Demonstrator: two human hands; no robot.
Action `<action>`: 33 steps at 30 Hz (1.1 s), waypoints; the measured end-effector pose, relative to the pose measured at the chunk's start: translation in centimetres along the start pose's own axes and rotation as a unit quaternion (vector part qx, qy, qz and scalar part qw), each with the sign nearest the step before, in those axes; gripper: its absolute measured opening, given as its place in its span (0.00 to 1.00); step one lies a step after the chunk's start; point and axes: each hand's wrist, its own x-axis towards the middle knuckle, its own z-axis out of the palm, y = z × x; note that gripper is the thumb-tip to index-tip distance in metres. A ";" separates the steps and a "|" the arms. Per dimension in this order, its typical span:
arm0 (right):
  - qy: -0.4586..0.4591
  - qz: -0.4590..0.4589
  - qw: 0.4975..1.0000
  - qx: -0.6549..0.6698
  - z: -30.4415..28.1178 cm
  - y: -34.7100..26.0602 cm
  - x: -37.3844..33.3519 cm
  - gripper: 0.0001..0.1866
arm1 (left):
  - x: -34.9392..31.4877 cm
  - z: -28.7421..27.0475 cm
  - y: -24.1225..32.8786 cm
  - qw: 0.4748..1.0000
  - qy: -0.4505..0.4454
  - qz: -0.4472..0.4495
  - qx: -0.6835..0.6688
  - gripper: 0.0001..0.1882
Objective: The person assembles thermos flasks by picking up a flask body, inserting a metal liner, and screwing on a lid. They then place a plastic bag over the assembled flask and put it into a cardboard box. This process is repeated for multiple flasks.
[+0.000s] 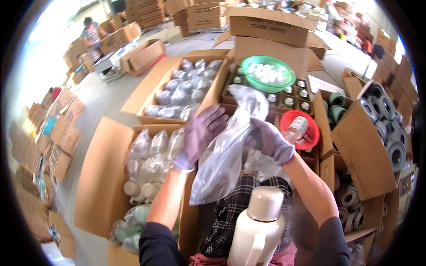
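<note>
Both of my hands wear thin purple gloves. A long clear plastic bag [226,150] hangs slantwise between them over my lap. My left hand [202,135] is open along the bag's left side, its fingers stretched out toward the plastic. With bent fingers, my right hand [270,139] grips the bag's right edge; part of its grip is hidden by the film. Upright on my lap stands a cream vacuum jug [258,230] with a rounded lid and a side handle. More crumpled clear plastic [262,165] lies under my right hand.
Left stand cartons of bagged jugs [148,164] and bagged items [188,84]. Ahead, a green basin [268,75] of white pieces rests on a divided carton. A red bowl [299,130] holds a clear bottle. At right, cartons hold grey ring-shaped parts [386,115]. Another person [92,37] is far left.
</note>
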 end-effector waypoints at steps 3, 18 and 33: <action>0.019 0.015 0.984 0.178 -6.7 -4.1 -1.2 0.21 | -3.6 -0.5 -2.8 0.992 -0.102 0.010 0.074 0.61; 0.160 -0.371 0.657 -0.637 -11.0 4.7 -7.1 0.29 | -4.7 8.9 -10.2 0.978 0.183 0.044 0.088 0.14; 0.337 -0.383 0.587 -0.629 -5.6 16.0 -26.4 0.22 | -21.7 20.1 -1.6 0.747 0.007 -0.162 0.644 0.39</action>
